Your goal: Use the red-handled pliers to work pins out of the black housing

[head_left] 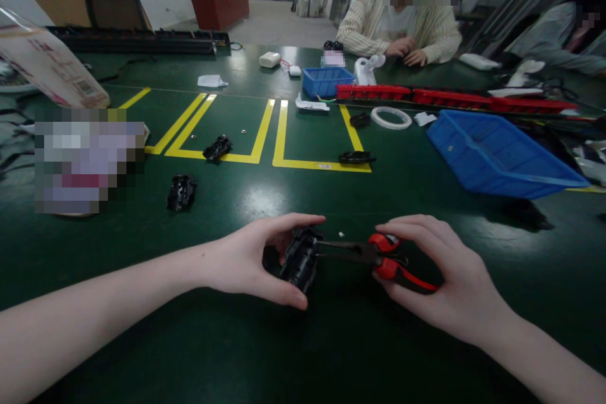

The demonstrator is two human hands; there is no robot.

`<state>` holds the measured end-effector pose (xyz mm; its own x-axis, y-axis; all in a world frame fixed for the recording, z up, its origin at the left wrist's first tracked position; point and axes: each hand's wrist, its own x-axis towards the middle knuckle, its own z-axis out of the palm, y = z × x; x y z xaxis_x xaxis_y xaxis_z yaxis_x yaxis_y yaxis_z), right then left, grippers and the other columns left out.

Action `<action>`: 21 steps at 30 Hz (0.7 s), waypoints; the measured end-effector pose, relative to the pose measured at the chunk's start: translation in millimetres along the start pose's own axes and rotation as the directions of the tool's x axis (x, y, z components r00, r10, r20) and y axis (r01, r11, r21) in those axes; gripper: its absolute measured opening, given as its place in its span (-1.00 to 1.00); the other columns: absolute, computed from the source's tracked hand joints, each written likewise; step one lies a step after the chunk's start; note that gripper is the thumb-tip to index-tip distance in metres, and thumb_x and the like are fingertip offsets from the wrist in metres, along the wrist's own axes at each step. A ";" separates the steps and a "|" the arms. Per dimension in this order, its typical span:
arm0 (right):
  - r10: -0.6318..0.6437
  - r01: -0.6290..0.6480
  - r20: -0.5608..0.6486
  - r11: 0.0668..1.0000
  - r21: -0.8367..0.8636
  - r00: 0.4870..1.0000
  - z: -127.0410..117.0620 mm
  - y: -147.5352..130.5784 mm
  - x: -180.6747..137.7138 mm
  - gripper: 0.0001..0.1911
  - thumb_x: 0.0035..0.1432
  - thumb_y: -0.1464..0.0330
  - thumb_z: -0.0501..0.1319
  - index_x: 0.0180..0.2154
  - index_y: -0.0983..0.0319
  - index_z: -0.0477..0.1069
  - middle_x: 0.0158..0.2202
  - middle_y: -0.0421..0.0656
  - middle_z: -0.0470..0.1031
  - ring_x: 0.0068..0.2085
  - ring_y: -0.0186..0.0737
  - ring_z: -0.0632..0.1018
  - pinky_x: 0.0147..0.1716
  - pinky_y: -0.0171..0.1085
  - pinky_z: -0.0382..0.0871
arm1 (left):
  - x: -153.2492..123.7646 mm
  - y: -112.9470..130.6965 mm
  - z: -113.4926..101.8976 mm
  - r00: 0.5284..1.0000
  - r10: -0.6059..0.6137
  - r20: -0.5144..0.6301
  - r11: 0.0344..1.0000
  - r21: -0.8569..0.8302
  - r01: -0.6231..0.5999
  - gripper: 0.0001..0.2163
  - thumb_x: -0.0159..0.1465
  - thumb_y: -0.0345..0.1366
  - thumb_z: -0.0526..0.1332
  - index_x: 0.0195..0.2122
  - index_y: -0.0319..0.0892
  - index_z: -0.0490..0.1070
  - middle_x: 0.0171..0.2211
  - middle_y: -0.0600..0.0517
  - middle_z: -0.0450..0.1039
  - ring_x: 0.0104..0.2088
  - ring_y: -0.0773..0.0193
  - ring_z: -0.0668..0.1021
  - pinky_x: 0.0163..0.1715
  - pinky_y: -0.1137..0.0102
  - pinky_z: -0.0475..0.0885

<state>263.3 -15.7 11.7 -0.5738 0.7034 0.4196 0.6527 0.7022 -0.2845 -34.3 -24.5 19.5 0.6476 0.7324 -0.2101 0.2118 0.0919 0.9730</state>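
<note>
My left hand (253,259) grips a black moulded plastic part (300,259) between thumb and fingers, tilted above the green table. In my right hand (440,265) are needle-nose pliers (362,252) with red and black handles. Their long jaws point left and reach the upper right side of the black part; whether they clamp anything there I cannot tell. A tiny white bit (341,234) lies just beyond the jaws. Similar black parts rest on the table, one to the left (181,192) and another on the yellow tape (218,148).
A large blue bin (506,154) stands tilted at the right, with a smaller blue basket (326,81) farther back. A white tape roll (391,118) lies between them, near long red strips (449,99). A plastic bag (52,63) stands left. Across the table sits a person (400,25).
</note>
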 end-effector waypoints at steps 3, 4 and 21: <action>-0.006 0.005 -0.059 1.000 -0.014 0.998 0.6 0.1 -0.4 -0.58 0.08 0.32 0.26 0.01 0.11 0.31 -0.13 -0.06 0.48 -0.12 0.04 0.53 -0.21 0.01 0.42 | -1.1 3.3 -0.3 0.999 -0.011 0.035 0.998 -0.054 0.013 -0.18 0.08 -0.33 0.45 0.31 0.02 0.08 0.21 -0.06 0.30 0.14 0.05 0.45 0.17 0.08 0.33; -0.005 0.004 -0.073 1.000 -0.015 0.997 1.2 0.2 -0.6 -0.58 0.08 0.32 0.26 0.01 0.11 0.31 -0.13 -0.05 0.48 -0.12 0.05 0.53 -0.21 0.02 0.41 | -1.4 4.0 -0.6 0.999 -0.012 0.042 0.997 -0.076 0.015 -0.19 0.09 -0.34 0.44 0.32 0.01 0.07 0.18 -0.06 0.32 0.12 0.06 0.47 0.15 0.10 0.35; -0.161 0.159 -0.051 0.986 -0.052 0.986 5.1 4.9 -1.2 -0.57 -0.04 0.43 0.18 -0.06 0.11 0.32 -0.12 -0.09 0.51 -0.06 0.03 0.55 -0.12 0.01 0.42 | -2.0 -5.2 -8.6 0.990 0.119 0.070 0.976 -0.193 -0.104 -0.33 0.16 -0.27 0.21 0.32 -0.11 0.09 -0.16 -0.04 0.42 -0.14 0.15 0.46 -0.16 0.29 0.41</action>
<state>264.7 -12.5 5.4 -0.6454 0.5742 0.5037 0.5784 0.7981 -0.1687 -43.0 -20.7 15.6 0.7178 0.6891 -0.0991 -0.0017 0.1441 0.9896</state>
